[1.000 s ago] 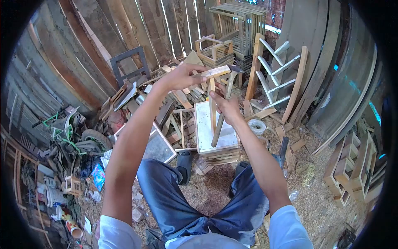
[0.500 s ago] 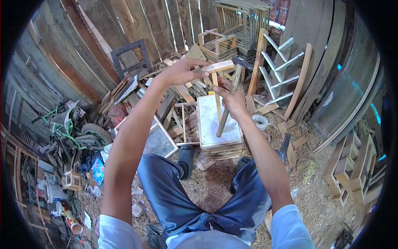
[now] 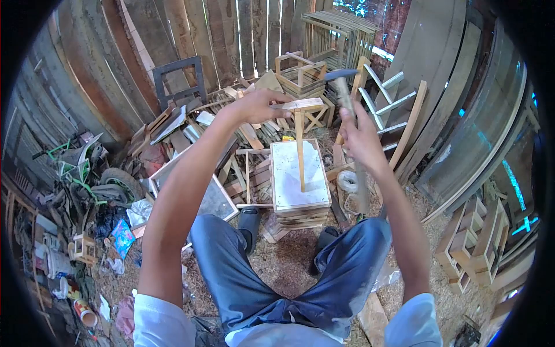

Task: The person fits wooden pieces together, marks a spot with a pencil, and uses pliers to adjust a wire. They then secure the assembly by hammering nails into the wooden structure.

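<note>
My left hand [image 3: 257,107] is closed on one end of a short wooden block [image 3: 305,104]. Beneath that block a thin wooden strip [image 3: 299,153] stands upright, so the two pieces form a T. The strip's lower end rests on a white board [image 3: 283,185] atop a low wooden stack. My right hand [image 3: 361,137] grips a hammer [image 3: 341,75] by its wooden handle. The dark hammer head is raised to the right of the block, apart from it, and the handle's lower part is blurred by motion.
Wood offcuts [image 3: 248,136] are piled behind the stack. A framed panel [image 3: 217,194] leans at its left, with a roll of clear tape [image 3: 347,181] to its right. Slatted frames [image 3: 384,98] stand back right, shelf-like wooden pieces [image 3: 474,240] at far right. Clutter and a wheel [image 3: 121,185] lie left.
My right hand has moved right, away from the upright strip, and the hammer head has come up beside the block. My left hand still holds the block in about the same place.
</note>
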A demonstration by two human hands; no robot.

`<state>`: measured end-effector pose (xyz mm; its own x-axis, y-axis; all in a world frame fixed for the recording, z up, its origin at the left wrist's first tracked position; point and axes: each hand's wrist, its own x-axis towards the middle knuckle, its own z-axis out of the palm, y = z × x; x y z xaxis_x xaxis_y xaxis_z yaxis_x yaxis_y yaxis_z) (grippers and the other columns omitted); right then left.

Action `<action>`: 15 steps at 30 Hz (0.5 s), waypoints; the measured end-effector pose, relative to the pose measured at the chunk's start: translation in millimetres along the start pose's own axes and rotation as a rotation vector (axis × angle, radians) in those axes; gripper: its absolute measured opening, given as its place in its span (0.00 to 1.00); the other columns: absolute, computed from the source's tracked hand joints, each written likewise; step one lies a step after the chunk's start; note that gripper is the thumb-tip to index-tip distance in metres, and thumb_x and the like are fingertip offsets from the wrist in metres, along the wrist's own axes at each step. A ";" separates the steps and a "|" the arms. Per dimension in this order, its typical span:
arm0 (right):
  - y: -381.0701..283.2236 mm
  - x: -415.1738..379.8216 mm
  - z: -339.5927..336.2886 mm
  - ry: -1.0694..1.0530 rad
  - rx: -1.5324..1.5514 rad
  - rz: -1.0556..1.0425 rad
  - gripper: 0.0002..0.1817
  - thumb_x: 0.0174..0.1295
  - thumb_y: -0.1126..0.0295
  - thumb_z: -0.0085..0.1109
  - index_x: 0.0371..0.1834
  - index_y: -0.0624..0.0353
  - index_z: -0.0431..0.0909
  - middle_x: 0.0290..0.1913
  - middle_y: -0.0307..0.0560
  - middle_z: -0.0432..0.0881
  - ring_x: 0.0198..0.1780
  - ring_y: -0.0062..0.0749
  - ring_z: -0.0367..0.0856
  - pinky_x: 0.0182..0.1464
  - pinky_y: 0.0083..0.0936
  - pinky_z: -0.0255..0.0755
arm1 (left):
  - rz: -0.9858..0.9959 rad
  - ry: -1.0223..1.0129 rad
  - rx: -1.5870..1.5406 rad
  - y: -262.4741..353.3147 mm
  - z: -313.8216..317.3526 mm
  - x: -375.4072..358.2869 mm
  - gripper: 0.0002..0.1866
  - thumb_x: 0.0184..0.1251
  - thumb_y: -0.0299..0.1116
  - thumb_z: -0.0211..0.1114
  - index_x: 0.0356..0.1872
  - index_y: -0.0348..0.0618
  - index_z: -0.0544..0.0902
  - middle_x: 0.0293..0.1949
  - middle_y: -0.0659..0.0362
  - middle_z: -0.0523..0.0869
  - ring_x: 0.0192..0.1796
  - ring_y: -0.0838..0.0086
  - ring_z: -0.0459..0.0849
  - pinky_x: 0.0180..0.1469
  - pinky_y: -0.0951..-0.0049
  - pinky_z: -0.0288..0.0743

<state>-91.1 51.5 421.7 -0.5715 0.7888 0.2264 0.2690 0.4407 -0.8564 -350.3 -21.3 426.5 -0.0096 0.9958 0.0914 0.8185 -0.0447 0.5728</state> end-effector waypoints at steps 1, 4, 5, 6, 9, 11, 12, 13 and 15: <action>-6.1 2.3 -5.2 -0.061 -0.187 -0.073 0.17 0.71 0.58 0.47 0.50 0.62 0.68 0.28 0.51 0.77 0.29 0.41 0.77 0.37 0.39 0.70 | 0.025 0.016 0.022 -0.9 0.2 -0.2 0.27 0.60 0.46 0.67 0.58 0.45 0.78 0.55 0.52 0.81 0.58 0.62 0.77 0.62 0.64 0.67; -12.8 9.1 -14.8 -0.157 -0.303 -0.269 0.18 0.70 0.58 0.49 0.46 0.64 0.72 0.28 0.57 0.77 0.30 0.46 0.77 0.38 0.40 0.68 | 0.055 0.059 0.086 10.4 0.3 -9.6 0.27 0.59 0.46 0.67 0.58 0.44 0.78 0.55 0.50 0.82 0.58 0.58 0.79 0.60 0.65 0.70; -19.1 10.0 -17.5 -0.207 -0.337 -0.315 0.18 0.69 0.58 0.49 0.44 0.65 0.72 0.28 0.59 0.77 0.30 0.47 0.77 0.38 0.40 0.67 | 0.037 0.071 0.110 16.4 0.7 -14.0 0.28 0.59 0.46 0.68 0.57 0.43 0.78 0.55 0.49 0.82 0.58 0.58 0.79 0.60 0.66 0.70; -23.6 6.4 -16.9 -0.168 -0.372 -0.380 0.18 0.69 0.58 0.49 0.42 0.66 0.73 0.28 0.60 0.76 0.31 0.49 0.76 0.38 0.40 0.67 | 0.015 0.081 0.133 23.2 1.2 -18.5 0.28 0.58 0.46 0.68 0.57 0.41 0.78 0.55 0.48 0.81 0.57 0.58 0.79 0.60 0.66 0.70; -28.1 10.5 -21.5 -0.267 -0.497 -0.279 0.17 0.69 0.59 0.49 0.41 0.67 0.73 0.27 0.61 0.77 0.31 0.51 0.77 0.38 0.41 0.68 | 0.062 0.098 0.098 17.8 6.4 -16.4 0.27 0.58 0.46 0.69 0.57 0.45 0.79 0.52 0.49 0.83 0.55 0.59 0.79 0.61 0.64 0.68; -33.4 9.0 -21.1 -0.225 -0.495 -0.302 0.17 0.69 0.59 0.49 0.40 0.67 0.73 0.27 0.61 0.77 0.32 0.52 0.78 0.37 0.42 0.68 | 0.049 0.066 0.073 16.2 6.3 -13.7 0.27 0.57 0.46 0.70 0.57 0.46 0.80 0.52 0.49 0.83 0.55 0.59 0.80 0.59 0.65 0.69; -35.9 7.5 -21.8 -0.204 -0.494 -0.312 0.17 0.69 0.59 0.49 0.39 0.67 0.73 0.28 0.62 0.78 0.33 0.53 0.78 0.37 0.42 0.68 | 0.042 0.049 0.060 17.9 6.8 -13.4 0.27 0.57 0.46 0.70 0.57 0.46 0.80 0.52 0.49 0.83 0.55 0.60 0.80 0.59 0.66 0.70; -39.1 4.8 -22.9 -0.248 -0.544 -0.290 0.18 0.69 0.59 0.49 0.42 0.67 0.73 0.31 0.62 0.78 0.35 0.52 0.78 0.40 0.41 0.69 | 0.023 0.040 0.057 19.9 7.8 -13.2 0.27 0.57 0.45 0.70 0.57 0.45 0.80 0.51 0.49 0.83 0.54 0.60 0.80 0.58 0.66 0.70; -45.3 -0.4 -24.6 -0.332 -0.643 -0.245 0.19 0.70 0.58 0.49 0.49 0.67 0.73 0.37 0.63 0.79 0.40 0.51 0.79 0.45 0.38 0.69 | -0.013 0.020 0.054 23.5 7.8 -12.1 0.28 0.57 0.45 0.70 0.57 0.44 0.79 0.51 0.49 0.84 0.53 0.60 0.81 0.57 0.67 0.71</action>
<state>-83.9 41.8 471.8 -0.8487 0.5107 0.1373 0.4446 0.8296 -0.3377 -326.5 -33.7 432.6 -0.0313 0.9944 0.1013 0.8482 -0.0271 0.5290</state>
